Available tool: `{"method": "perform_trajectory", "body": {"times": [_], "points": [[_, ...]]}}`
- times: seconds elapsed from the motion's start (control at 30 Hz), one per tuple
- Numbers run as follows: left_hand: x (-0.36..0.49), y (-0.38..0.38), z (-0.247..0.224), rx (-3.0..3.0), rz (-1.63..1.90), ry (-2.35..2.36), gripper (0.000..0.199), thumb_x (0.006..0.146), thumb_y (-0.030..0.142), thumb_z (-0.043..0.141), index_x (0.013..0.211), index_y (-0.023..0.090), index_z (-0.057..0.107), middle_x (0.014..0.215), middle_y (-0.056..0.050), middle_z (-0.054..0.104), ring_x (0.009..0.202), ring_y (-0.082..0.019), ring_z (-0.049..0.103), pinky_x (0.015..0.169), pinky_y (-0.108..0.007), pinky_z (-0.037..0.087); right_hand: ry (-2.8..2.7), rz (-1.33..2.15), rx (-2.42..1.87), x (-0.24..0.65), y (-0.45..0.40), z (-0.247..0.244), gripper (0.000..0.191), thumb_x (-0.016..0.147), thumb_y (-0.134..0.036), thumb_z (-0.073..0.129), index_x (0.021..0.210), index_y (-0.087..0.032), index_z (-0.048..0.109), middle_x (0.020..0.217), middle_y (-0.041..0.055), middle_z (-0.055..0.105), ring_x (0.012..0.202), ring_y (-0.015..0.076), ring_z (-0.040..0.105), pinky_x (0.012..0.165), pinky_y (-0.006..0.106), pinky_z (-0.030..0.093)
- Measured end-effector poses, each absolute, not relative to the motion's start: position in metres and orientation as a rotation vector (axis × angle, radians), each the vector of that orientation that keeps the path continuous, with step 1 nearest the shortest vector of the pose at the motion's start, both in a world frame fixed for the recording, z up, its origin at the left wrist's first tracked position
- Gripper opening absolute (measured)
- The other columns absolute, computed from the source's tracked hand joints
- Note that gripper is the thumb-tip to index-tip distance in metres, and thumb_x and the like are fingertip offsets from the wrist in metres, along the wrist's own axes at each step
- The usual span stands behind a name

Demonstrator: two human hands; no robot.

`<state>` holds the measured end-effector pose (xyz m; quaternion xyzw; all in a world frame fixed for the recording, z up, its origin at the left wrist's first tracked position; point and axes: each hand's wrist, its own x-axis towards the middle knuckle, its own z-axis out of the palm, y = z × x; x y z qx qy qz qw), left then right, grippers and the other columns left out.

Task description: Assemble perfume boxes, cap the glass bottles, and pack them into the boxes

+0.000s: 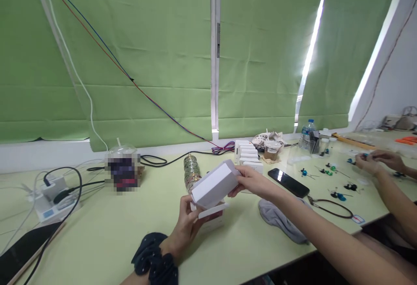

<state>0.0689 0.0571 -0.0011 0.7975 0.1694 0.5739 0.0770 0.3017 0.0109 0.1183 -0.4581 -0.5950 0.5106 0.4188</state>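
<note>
A white cardboard box (215, 186) is held tilted over the table between both hands. My left hand (188, 220), with a dark scrunchie (155, 254) at its wrist, is closed on the box's lower left end. My right hand (250, 181) pinches its right end. Beneath it, a white flap or panel (213, 210) sticks out over a second box (213, 222) with a reddish part; whether the two are joined I cannot tell. Just behind stands a stack of shiny, greenish round pieces (191, 167), partly hidden by the white box.
A row of white boxes (247, 152), a lidded cup (271, 149), a black phone (288, 182) and a grey cloth (282, 220) lie right. Plugs and cables (57, 193) crowd the left. Another person's hands (374, 162) work at far right near small blue and black parts (340, 195).
</note>
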Motion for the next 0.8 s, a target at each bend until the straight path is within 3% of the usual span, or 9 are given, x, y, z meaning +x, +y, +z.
{"method": "perform_trajectory", "body": {"times": [0.17, 0.33, 0.53, 0.63, 0.8], "points": [[0.075, 0.053, 0.001, 2.278, 1.711, 0.531, 0.008, 0.090, 0.033, 0.053, 0.097, 0.032, 0.056, 0.092, -0.007, 0.051, 0.087, -0.026, 0.062, 0.066, -0.056, 0.059, -1.601, 1.162, -1.199, 0.307, 0.006, 0.122, 0.023, 0.082, -0.013, 0.043, 0.096, -0.013, 0.061, 0.076, 0.0040, 0.067, 0.066, 0.0147, 0.070, 0.068, 0.029, 0.058], [0.080, 0.044, 0.009, 2.188, 1.695, 0.531, 0.012, 0.091, 0.035, 0.051, 0.103, 0.032, 0.051, 0.094, -0.006, 0.050, 0.088, -0.025, 0.061, 0.064, -0.053, 0.060, -1.837, 0.764, -1.376, 0.302, -0.006, 0.135, 0.025, 0.080, -0.010, 0.036, 0.090, -0.015, 0.059, 0.072, 0.0017, 0.067, 0.063, 0.0146, 0.070, 0.061, 0.024, 0.053], [0.073, 0.056, -0.003, 2.440, 1.686, 0.402, 0.032, 0.086, 0.016, 0.057, 0.110, 0.036, 0.049, 0.103, -0.004, 0.048, 0.099, -0.025, 0.058, 0.071, -0.049, 0.060, -1.890, 0.537, -1.535, 0.298, -0.014, 0.141, 0.024, 0.079, -0.007, 0.034, 0.082, -0.017, 0.055, 0.060, 0.0002, 0.064, 0.058, 0.0142, 0.066, 0.056, 0.022, 0.048], [0.068, 0.065, -0.012, 2.487, 1.696, 0.389, 0.042, 0.082, 0.008, 0.060, 0.113, 0.032, 0.044, 0.105, -0.004, 0.047, 0.104, -0.023, 0.056, 0.078, -0.047, 0.058, -1.910, 0.491, -1.545, 0.298, -0.013, 0.139, 0.023, 0.078, -0.007, 0.035, 0.080, -0.018, 0.054, 0.061, 0.0005, 0.064, 0.057, 0.0141, 0.065, 0.055, 0.021, 0.046], [0.069, 0.068, -0.015, 2.454, 1.747, 0.386, 0.044, 0.081, 0.008, 0.062, 0.114, 0.027, 0.040, 0.104, -0.004, 0.048, 0.103, -0.019, 0.055, 0.077, -0.035, 0.057, -1.919, 0.489, -1.550, 0.297, -0.013, 0.138, 0.024, 0.079, -0.007, 0.034, 0.082, -0.017, 0.055, 0.063, 0.0012, 0.064, 0.057, 0.0134, 0.063, 0.054, 0.021, 0.044]]}}
